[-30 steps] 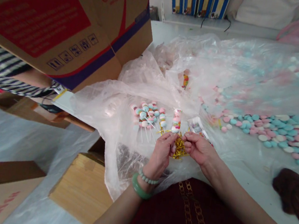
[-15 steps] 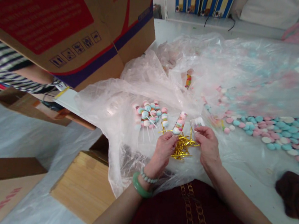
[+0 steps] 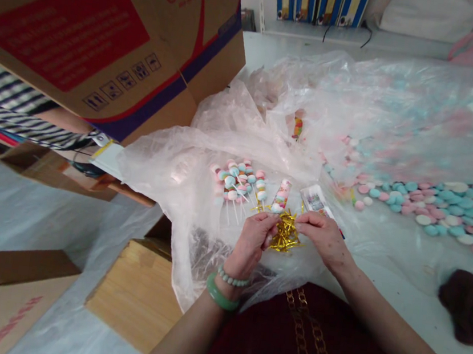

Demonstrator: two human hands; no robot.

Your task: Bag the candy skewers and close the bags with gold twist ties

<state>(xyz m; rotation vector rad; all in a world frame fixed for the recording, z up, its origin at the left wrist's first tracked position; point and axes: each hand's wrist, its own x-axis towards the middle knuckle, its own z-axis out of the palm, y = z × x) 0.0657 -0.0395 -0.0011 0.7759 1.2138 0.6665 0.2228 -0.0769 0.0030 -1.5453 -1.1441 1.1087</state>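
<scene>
My left hand point(image 3: 255, 238) pinches the lower end of a wrapped candy skewer point(image 3: 281, 195) of pink, white and blue discs. Beside it, my right hand point(image 3: 322, 233) is closed in a pinch over a heap of gold twist ties point(image 3: 284, 236) lying on clear plastic sheeting point(image 3: 204, 161). What the right fingers grip is too small to name. A bunch of finished candy skewers point(image 3: 238, 182) lies just left of the held one. A stack of small clear printed bags point(image 3: 317, 200) rests just beyond my right hand.
Loose pink, blue and white candy discs point(image 3: 431, 209) spread across the table at right. A large cardboard box point(image 3: 107, 35) hangs at upper left, with another person's striped sleeve point(image 3: 7, 109) under it. A wooden block point(image 3: 136, 294) and a brown bundle point(image 3: 468, 306) lie nearby.
My right hand drew back from the clear bags to the gold twist ties beside my left hand. The left hand and its skewer stayed almost still.
</scene>
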